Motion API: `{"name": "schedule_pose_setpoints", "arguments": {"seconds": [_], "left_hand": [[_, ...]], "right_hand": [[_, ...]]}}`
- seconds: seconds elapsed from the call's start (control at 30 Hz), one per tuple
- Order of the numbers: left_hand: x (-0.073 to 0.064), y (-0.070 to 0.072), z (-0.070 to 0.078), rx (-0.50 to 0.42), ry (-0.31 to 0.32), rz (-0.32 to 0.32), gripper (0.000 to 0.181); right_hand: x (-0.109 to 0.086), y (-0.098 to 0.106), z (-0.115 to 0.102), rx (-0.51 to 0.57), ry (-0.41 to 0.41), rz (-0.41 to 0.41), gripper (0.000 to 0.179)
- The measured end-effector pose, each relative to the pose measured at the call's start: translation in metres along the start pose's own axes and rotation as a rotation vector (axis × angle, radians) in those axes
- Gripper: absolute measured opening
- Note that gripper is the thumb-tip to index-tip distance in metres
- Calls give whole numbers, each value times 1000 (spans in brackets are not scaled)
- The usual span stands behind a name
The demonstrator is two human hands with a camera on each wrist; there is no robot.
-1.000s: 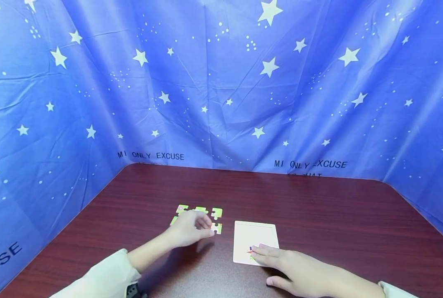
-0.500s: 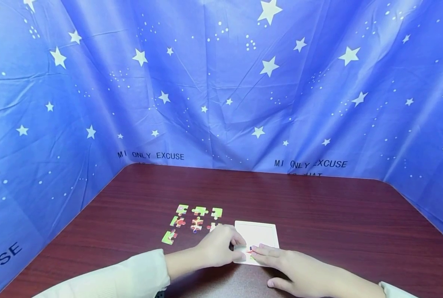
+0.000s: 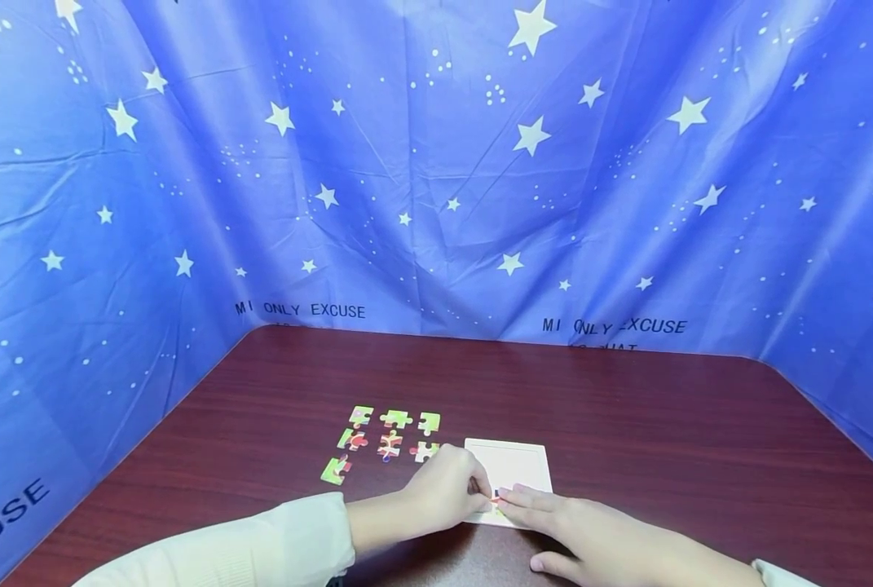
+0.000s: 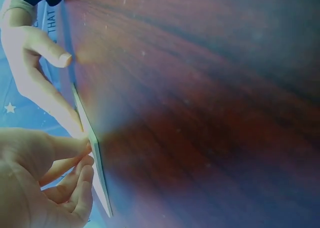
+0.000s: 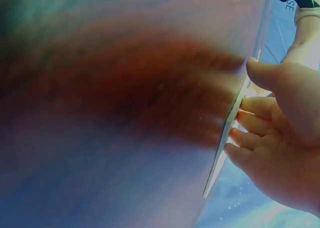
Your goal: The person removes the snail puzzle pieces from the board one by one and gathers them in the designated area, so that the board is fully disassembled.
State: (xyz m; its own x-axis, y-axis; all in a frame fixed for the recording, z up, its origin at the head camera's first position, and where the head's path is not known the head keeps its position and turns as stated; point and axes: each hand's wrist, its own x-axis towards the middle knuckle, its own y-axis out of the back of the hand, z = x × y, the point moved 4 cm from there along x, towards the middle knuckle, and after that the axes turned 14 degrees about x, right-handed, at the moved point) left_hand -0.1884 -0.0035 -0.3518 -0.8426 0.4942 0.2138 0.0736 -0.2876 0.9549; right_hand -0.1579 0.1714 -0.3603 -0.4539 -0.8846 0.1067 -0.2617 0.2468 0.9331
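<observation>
My left hand (image 3: 445, 491) is at the left front part of a white square puzzle tray (image 3: 509, 463), thumb and fingertips pinched together on a small jigsaw piece that they almost wholly hide. Beside them, a piece with red and dark blue parts (image 3: 497, 494) shows in the tray, partly covered by the fingers of my right hand (image 3: 590, 530). Those fingers lie extended on the tray's front right part, the thumb out to the side. From the left wrist view, thumb and fingers (image 4: 70, 150) meet right at the tray's edge. The right wrist view has the right fingertips (image 5: 240, 119) against the tray.
Several loose jigsaw pieces, green and red, lie in rough rows left of the tray, among them a corner piece (image 3: 336, 470) and a middle piece (image 3: 390, 445). They rest on a dark red wooden table (image 3: 627, 416). A blue star-patterned curtain (image 3: 436, 163) surrounds it.
My left hand has moved right from the loose pieces to the tray, and its fingertips have come close to the right fingers. The right hand has stayed on the tray.
</observation>
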Motion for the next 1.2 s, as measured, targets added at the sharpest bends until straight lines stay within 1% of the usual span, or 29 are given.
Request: {"name": "schedule_pose_setpoints", "arguments": {"seconds": [0.17,0.27,0.37,0.47,0.53,0.6,0.7,0.77,0.87,0.97,1.07,1.2], "left_hand": [[3,-1,3,42,28,-1,11],[4,-1,5,54,22,-1,12],[5,-1,5,37,10,3,12],[5,-1,4,6,8,3,13],[6,-1,2,-19,16,-3,13],[6,-2,1,-44,33,-17,13],[7,-2,-1,-74,43,-29,12],[8,-2,-2,-105,47,-35,12],[9,-1,-3,-167,55,-47,11],[10,1,-4,-226,81,-67,8],[11,2,-5,-287,132,-106,6],[13,0,-5,-392,252,-167,10]], "right_hand": [[-2,-1,1,3,-15,-6,54],[-5,-1,3,14,-29,-9,54],[-9,0,5,9,-32,-1,54],[-15,1,8,-7,3,17,54],[-18,1,9,-29,43,36,55],[-21,1,9,-67,93,66,54],[-24,0,9,-117,143,98,54],[-25,0,9,-143,164,114,54],[-25,0,9,-156,177,115,53],[-23,0,8,-165,175,105,53],[-24,1,9,-141,156,92,52],[-25,2,10,-89,114,63,52]]}}
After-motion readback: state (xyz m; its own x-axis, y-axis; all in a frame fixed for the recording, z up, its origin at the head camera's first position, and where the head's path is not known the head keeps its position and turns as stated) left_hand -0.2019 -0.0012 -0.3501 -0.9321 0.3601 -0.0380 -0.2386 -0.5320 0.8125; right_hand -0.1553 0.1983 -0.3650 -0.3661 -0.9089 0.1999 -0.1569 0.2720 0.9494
